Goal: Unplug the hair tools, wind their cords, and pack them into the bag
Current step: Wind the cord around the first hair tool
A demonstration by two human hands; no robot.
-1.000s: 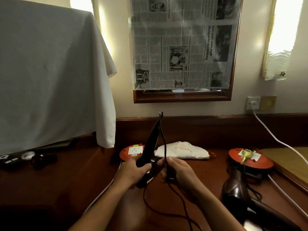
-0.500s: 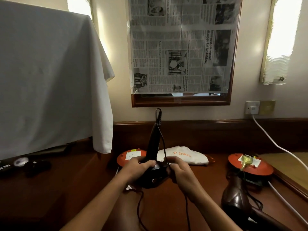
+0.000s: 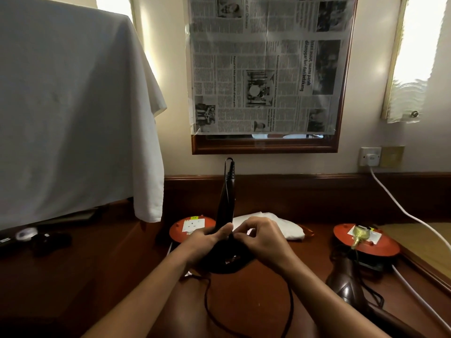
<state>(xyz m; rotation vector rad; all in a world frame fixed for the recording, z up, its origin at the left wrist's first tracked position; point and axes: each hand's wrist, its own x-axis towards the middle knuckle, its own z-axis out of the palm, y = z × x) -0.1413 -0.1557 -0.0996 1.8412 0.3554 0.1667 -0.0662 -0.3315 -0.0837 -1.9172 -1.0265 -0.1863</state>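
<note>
A black hair tool [image 3: 225,206] stands upright over the wooden desk, its cord end pointing up. My left hand [image 3: 207,242] grips its lower body. My right hand [image 3: 262,236] pinches the black cord [image 3: 289,303] against the tool; the cord loops down toward me in slack curves. A white cloth bag [image 3: 275,224] lies flat behind my hands. At the right, a dark brown hair dryer [image 3: 345,276] rests on the desk, its cord leading toward a red extension reel [image 3: 366,242].
A second red extension reel [image 3: 191,226] sits behind my left hand. A white cable [image 3: 400,208] runs from the wall socket [image 3: 369,157] to the right reel. A white sheet [image 3: 73,113] drapes over something at left. Small dark items [image 3: 51,241] lie under it.
The tool has been tipped more upright and my hands have drawn closer together on it. The right hand has shifted from the hanging cord up to the tool's body.
</note>
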